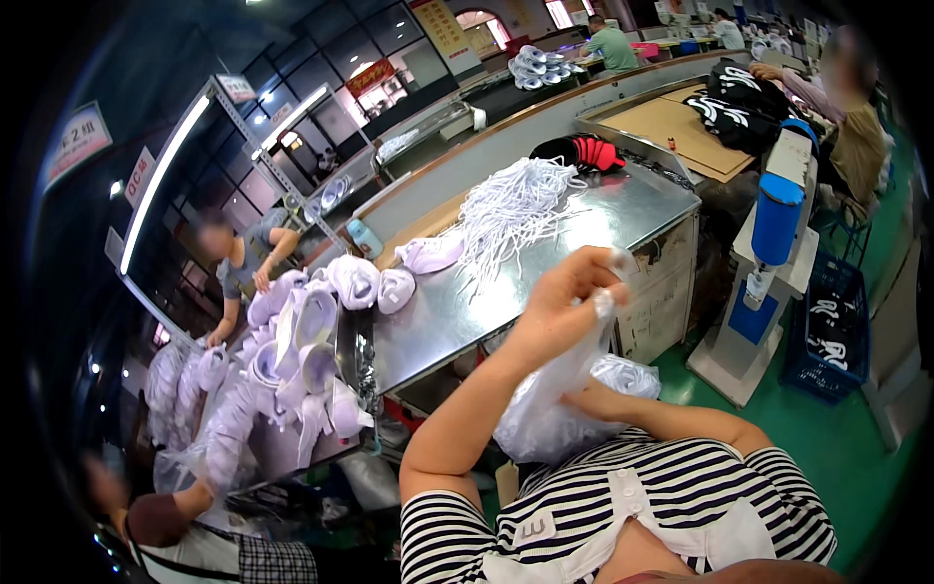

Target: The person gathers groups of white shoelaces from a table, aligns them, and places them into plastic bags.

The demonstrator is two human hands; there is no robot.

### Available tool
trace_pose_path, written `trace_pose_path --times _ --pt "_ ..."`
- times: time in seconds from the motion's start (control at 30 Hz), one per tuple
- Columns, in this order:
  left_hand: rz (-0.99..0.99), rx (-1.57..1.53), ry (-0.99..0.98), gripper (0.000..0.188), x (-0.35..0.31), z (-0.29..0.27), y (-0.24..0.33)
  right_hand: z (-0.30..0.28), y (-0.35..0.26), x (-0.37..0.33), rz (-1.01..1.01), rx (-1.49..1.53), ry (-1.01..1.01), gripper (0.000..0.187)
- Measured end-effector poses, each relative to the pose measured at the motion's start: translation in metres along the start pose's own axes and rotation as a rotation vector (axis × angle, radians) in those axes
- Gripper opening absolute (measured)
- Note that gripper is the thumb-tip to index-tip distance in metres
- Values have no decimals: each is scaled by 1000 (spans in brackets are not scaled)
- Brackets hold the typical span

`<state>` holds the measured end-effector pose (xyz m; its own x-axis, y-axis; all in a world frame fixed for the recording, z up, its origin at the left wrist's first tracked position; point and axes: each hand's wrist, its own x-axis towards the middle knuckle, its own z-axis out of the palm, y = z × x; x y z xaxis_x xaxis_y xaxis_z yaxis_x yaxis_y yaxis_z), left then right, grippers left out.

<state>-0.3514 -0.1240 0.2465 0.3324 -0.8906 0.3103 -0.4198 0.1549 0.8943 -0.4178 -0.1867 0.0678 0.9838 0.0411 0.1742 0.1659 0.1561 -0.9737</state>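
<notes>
White plastic bag (550, 409) hangs in front of the person's chest, just above the striped shirt (623, 506), w/ something white inside; can't tell what. Left hand (564, 302) is raised above it, fingers pressed together, pinching the bag's top edge up near the table's front edge. Right hand (574, 397) is mostly hidden in/behind the bag at its lower part; can't tell how its fingers lie.

Just beyond: metal table (467, 311), shiny top. On it a loose heap of white laces (516, 209) near the middle, a few white shoe pieces (389, 282) toward its left end, a black and red item (579, 151) at the far corner.

Left of the table, a big pile of white shoes (292, 360) on a lower surface, some in clear bags. 2 other people work there: 1 leaning over the pile's far side, 1 at the lower left w/ a hand in the pile.

Right side: blue and white machine (773, 253) on the green floor (837, 438), a blue crate (832, 331) beside it holding black items w/ white marks. Black garments (739, 102) lie on a brown table behind.
</notes>
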Motion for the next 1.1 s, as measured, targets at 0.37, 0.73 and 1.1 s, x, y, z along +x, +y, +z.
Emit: trace_pose_path --times 0.37,0.73,1.1 --pt "-151 416 85 93 -106 -78 -122 -71 3 41 86 522 497 20" --pt "-204 580 273 85 -67 -22 -123 -97 -2 78 152 -406 206 24" --pt "116 -44 578 59 -94 -74 -160 17 -80 187 -432 -749 -608 45"
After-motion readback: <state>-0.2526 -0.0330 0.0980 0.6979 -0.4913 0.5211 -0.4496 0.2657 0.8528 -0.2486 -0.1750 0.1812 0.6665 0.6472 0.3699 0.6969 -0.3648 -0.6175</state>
